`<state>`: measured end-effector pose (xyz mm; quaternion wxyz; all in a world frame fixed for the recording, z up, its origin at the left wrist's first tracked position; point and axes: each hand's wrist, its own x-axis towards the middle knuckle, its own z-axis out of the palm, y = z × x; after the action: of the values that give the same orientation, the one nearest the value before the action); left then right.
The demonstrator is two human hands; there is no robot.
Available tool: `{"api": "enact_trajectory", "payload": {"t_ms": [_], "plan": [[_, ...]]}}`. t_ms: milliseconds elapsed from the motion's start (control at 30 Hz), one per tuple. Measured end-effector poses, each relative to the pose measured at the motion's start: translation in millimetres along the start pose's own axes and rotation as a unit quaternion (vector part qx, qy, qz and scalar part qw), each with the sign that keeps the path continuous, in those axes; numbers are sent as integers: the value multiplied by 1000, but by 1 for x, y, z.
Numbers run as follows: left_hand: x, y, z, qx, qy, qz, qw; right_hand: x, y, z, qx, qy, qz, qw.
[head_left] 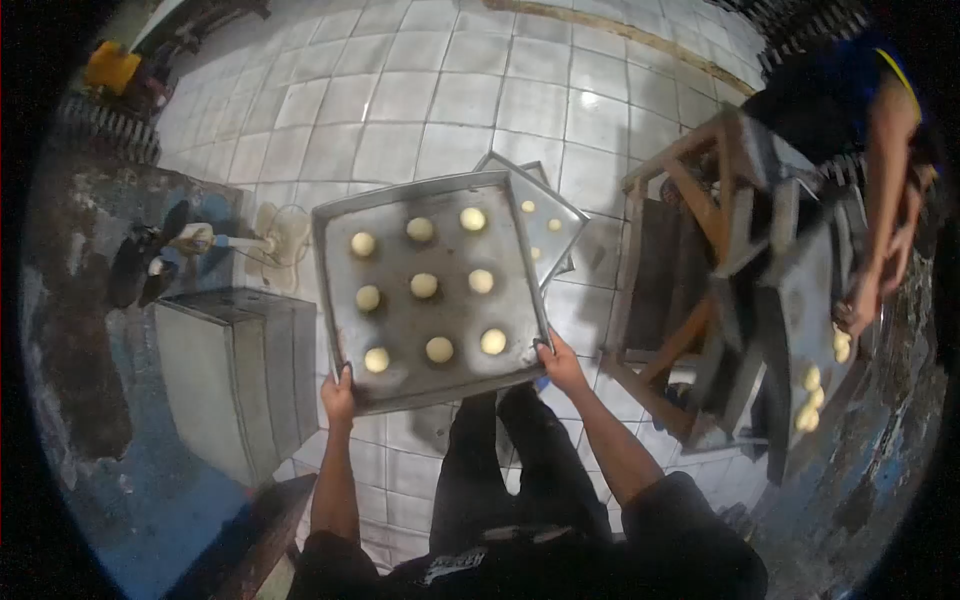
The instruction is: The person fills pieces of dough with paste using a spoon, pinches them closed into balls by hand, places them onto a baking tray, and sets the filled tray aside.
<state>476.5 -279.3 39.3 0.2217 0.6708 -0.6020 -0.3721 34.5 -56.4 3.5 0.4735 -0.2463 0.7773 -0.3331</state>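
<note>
A square metal baking tray [452, 316] hangs level in front of my body, held by its near corners. My left hand [338, 396] grips the near left corner, thumb over the rim. At the near right corner, my right hand [562, 362] is closed on the rim in the same way. Several round pale dough balls [424, 286] sit spaced out in rows on the tray. Partly hidden behind it, another tray [556, 226] with dough balls lies lower down, on top of at least one more tray.
On the right, a co-worker's hand [858, 304] touches dough pieces [810, 400] on a metal surface beside a wooden stand [690, 200]. A stack of grey metal trays [235, 380] stands at left, near a fan [282, 240]. White tiles [400, 100] cover the floor.
</note>
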Motion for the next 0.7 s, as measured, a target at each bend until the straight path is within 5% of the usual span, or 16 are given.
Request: {"api": "enact_trajectory", "payload": {"t_ms": [100, 233, 367, 433, 500, 567, 600, 667, 700], "plan": [[49, -25, 99, -29, -55, -4, 998, 82, 52, 1, 8, 16, 66, 998], [106, -85, 232, -4, -122, -53, 991, 215, 228, -4, -47, 128, -22, 990], [142, -113, 347, 74, -95, -8, 993, 274, 187, -38, -194, 106, 67, 973], [158, -142, 387, 93, -123, 0, 988, 307, 198, -37, -99, 110, 99, 984], [166, -179, 419, 173, -145, 134, 965, 331, 231, -36, -76, 102, 93, 987], [166, -185, 438, 108, -154, 71, 980, 338, 284, -18, -50, 98, 92, 990], [162, -182, 446, 40, -154, 7, 987, 334, 314, 0, 26, 264, 112, 958], [154, -182, 458, 29, -140, -10, 990, 311, 332, 42, 272, 424, 186, 843], [151, -182, 460, 16, -119, -25, 992, 295, 342, 74, 291, 462, 206, 812]]}}
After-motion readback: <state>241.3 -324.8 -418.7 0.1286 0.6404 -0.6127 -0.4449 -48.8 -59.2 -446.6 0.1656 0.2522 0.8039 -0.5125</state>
